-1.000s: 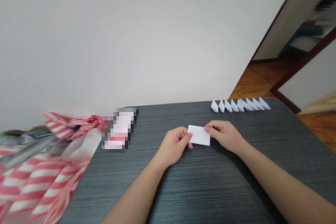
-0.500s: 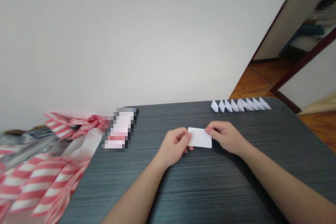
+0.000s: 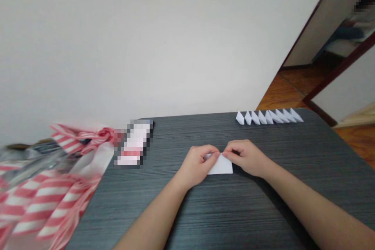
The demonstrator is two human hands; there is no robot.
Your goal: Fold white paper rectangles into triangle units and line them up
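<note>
Paper (image 3: 222,167), far edge in left hand (image 3: 195,166) and right hand (image 3: 248,158) (wide tabletop (image 3: 216,211) around)

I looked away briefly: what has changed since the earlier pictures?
The left hand and right hand have moved inward, now almost meeting at the far edge of the white paper, which has shifted toward the person. The row of folded papers stayed put.
</note>
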